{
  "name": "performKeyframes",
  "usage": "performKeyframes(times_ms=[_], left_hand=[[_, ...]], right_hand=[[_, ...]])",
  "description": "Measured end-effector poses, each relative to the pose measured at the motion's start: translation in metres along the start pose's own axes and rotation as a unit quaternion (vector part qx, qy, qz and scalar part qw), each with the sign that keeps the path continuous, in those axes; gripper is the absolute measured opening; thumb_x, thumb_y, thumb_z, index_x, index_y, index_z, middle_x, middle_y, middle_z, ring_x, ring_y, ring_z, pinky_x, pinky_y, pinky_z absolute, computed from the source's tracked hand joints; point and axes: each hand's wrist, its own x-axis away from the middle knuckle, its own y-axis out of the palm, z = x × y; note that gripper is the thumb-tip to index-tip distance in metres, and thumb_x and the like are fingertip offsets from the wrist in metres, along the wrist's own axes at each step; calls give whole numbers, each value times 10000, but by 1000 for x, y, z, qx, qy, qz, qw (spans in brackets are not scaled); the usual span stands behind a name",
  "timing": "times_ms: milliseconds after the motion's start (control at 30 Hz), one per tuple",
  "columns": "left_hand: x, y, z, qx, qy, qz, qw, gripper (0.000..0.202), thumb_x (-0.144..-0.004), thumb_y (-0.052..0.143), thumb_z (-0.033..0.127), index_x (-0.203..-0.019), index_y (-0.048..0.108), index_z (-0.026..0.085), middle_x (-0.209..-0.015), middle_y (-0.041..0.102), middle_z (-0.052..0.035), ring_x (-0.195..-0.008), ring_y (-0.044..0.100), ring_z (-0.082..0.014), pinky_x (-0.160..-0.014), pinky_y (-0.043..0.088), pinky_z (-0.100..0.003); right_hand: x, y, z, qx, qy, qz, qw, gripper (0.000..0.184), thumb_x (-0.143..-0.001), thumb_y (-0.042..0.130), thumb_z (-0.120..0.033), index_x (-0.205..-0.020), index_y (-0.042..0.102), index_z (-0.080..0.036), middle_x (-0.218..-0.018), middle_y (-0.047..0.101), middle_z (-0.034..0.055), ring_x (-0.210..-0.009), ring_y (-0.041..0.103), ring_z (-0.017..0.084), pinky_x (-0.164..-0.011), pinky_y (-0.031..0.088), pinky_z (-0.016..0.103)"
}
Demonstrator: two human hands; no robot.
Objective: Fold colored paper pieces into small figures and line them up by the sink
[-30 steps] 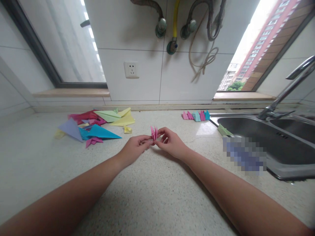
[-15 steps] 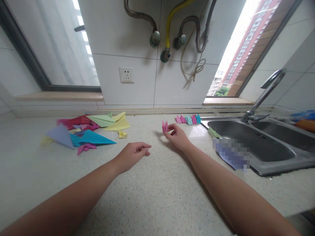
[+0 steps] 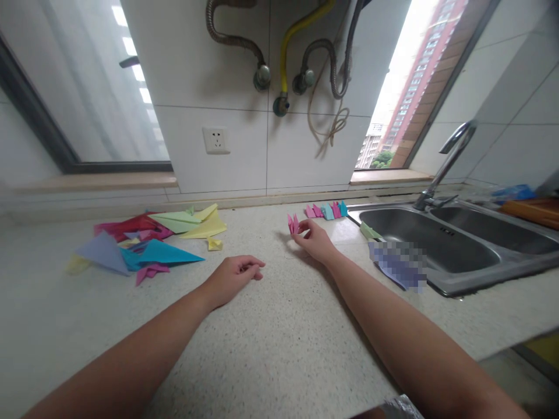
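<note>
My right hand (image 3: 315, 240) is stretched forward over the speckled countertop (image 3: 271, 349) and pinches a small pink folded paper piece (image 3: 292, 223) between its fingertips. Just beyond it, a short row of pink and blue folded pieces (image 3: 326, 210) stands near the sink's corner. My left hand (image 3: 233, 278) rests on the counter closer to me with its fingers loosely curled and nothing in them.
A pile of coloured paper sheets and folded triangles (image 3: 148, 241) lies at the left. A steel double sink (image 3: 441, 244) with a tap (image 3: 443, 160) fills the right. A green folded paper (image 3: 369, 231) sits on the sink's edge. Wall socket (image 3: 216, 140) and hoses (image 3: 301, 64) behind.
My two hands held the pink piece together; the left hand has let go and dropped to the counter, while the right hand carried the piece forward and to the right, toward the row.
</note>
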Motion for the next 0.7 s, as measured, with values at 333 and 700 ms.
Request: performKeyframes(times_ms=[333, 700], left_hand=[[-2, -3, 1, 4, 4, -20, 1000, 330, -891, 526, 407, -1054, 707, 185, -876, 750, -72, -862, 686, -216, -774, 463, -323], [-5, -4, 0, 6, 6, -25, 1000, 298, -902, 529, 391, -1040, 711, 199, -865, 749, -61, -852, 682, -209, -794, 464, -327]], right_hand=[[-40, -33, 11, 36, 2, 76, 996, 369, -754, 662, -485, -973, 609, -193, -950, 700, 60, -759, 639, 181, -703, 484, 320], [-95, -54, 58, 211, 125, 96, 965, 432, -757, 663, -513, -1045, 599, -198, -1028, 713, 91, -938, 647, 240, -762, 433, 319]])
